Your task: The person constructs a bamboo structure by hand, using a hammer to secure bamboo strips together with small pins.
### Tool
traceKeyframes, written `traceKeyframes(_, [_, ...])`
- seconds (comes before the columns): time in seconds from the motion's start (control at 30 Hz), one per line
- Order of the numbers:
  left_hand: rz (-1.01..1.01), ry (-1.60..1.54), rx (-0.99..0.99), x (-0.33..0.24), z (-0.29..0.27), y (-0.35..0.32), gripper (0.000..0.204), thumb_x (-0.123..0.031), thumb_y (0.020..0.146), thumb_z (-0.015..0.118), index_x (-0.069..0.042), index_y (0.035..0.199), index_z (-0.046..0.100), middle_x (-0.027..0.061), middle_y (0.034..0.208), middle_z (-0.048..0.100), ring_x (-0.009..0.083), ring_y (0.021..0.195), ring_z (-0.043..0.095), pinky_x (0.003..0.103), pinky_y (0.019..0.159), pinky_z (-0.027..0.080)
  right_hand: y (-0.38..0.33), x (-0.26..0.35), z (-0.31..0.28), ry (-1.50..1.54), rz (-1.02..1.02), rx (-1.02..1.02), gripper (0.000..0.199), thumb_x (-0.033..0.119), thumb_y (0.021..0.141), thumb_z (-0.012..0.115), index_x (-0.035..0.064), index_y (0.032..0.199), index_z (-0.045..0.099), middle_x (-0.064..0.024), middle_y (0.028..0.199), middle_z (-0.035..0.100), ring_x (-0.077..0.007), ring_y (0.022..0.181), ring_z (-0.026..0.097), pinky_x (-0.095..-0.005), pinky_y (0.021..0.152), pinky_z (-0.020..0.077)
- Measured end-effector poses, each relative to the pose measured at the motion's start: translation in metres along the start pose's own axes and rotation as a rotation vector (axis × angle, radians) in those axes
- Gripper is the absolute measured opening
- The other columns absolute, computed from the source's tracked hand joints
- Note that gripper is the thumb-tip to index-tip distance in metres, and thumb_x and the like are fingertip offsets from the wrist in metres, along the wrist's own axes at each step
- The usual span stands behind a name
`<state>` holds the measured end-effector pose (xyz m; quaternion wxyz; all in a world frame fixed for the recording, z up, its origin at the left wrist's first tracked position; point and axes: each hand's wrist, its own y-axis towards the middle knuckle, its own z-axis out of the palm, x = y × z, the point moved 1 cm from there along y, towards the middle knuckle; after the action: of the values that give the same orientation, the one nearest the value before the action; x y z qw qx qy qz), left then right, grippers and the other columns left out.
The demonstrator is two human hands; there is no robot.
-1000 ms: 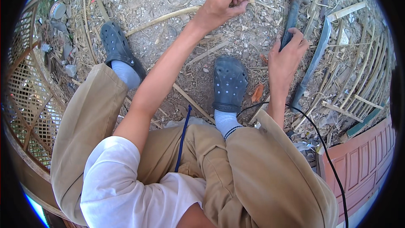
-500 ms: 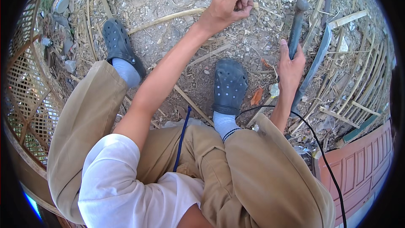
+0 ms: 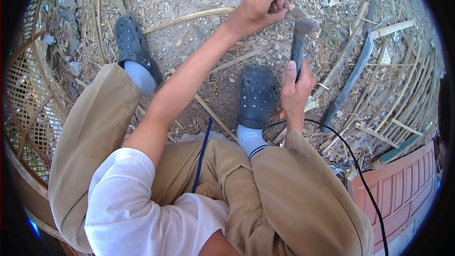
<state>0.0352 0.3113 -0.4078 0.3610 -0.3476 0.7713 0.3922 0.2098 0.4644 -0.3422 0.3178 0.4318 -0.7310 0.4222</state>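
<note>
My left hand (image 3: 259, 9) is closed in a pinch over a long pale bamboo strip (image 3: 194, 16) on the ground. Whatever sits between its fingertips is too small to make out. The strip runs under this hand, and its short end shows just past the fingers. My right hand (image 3: 297, 85) is wrapped round the dark handle of a hammer (image 3: 302, 24), thumb along the shaft. The rusty metal head is close beside my left fingertips, at the end of the strip. My lower fingers hide part of the handle.
A long-bladed machete (image 3: 353, 78) with a pale handle lies at right. Beyond it rests a curved bamboo lattice (image 3: 403, 99), near a reddish panelled board (image 3: 395, 189). A woven bamboo frame (image 3: 35, 99) stands at left. A black cable (image 3: 350, 149) crosses by my right knee. Dark clogs (image 3: 257, 97) cover my feet.
My right hand has swung the hammer leftward, bringing its head from well to the right up to my left fingertips. My left hand keeps its pinch at nearly the same spot.
</note>
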Motion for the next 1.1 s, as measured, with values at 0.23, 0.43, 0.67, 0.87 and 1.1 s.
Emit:
traceKeyframes(0.23, [-0.017, -0.046, -0.01, 0.0, -0.002, 0.001, 0.026, 0.0, 0.086, 0.081, -0.004, 0.1, 0.059, 0.004, 0.091, 0.071, 0.0134, 0.079, 0.069, 0.029, 0.071, 0.061, 0.001, 0.001, 0.007, 0.062, -0.011, 0.043, 0.034, 0.03, 0.112, 0.052, -0.0027, 0.103, 0.057, -0.0069, 0.06, 0.053, -0.02, 0.051, 0.054, -0.0371, 0.052, 0.0413])
traceKeyframes(0.43, [-0.009, -0.076, -0.017, 0.0, -0.002, 0.002, 0.03, 0.001, 0.085, 0.081, -0.005, 0.093, 0.052, 0.0051, 0.091, 0.07, 0.0159, 0.08, 0.07, 0.029, 0.069, 0.059, 0.001, -0.002, 0.007, 0.03, -0.103, -0.014, 0.035, 0.029, 0.113, 0.049, -0.0026, 0.101, 0.056, -0.0069, 0.058, 0.051, -0.0188, 0.048, 0.052, -0.0373, 0.049, 0.0394])
traceKeyframes(0.67, [0.001, -0.038, -0.004, -0.003, -0.003, 0.003, 0.035, 0.002, 0.085, 0.08, -0.006, 0.088, 0.046, 0.0077, 0.09, 0.069, 0.0196, 0.08, 0.071, 0.031, 0.065, 0.057, -0.006, 0.014, 0.003, -0.005, -0.117, 0.028, 0.038, 0.03, 0.114, 0.045, -0.0055, 0.11, 0.057, -0.0075, 0.057, 0.051, -0.0197, 0.047, 0.052, -0.0393, 0.049, 0.0395])
traceKeyframes(0.87, [0.012, -0.071, -0.024, -0.003, -0.003, 0.002, 0.035, 0.001, 0.085, 0.079, -0.006, 0.088, 0.045, 0.0078, 0.089, 0.068, 0.0216, 0.079, 0.07, 0.033, 0.064, 0.056, -0.009, 0.012, 0.008, 0.068, -0.066, 0.032, 0.045, 0.037, 0.116, 0.042, -0.0061, 0.108, 0.056, -0.0047, 0.061, 0.053, -0.0133, 0.05, 0.052, -0.0322, 0.047, 0.0372])
traceKeyframes(1.1, [0.01, -0.058, -0.064, -0.003, -0.002, 0.004, 0.036, 0.0, 0.085, 0.08, -0.006, 0.087, 0.045, 0.0077, 0.088, 0.066, 0.022, 0.078, 0.069, 0.034, 0.066, 0.056, 0.002, 0.009, 0.004, 0.04, -0.038, -0.006, 0.055, 0.048, 0.115, 0.038, -0.0014, 0.097, 0.055, -0.002, 0.06, 0.049, -0.0109, 0.049, 0.047, -0.0296, 0.046, 0.0325])
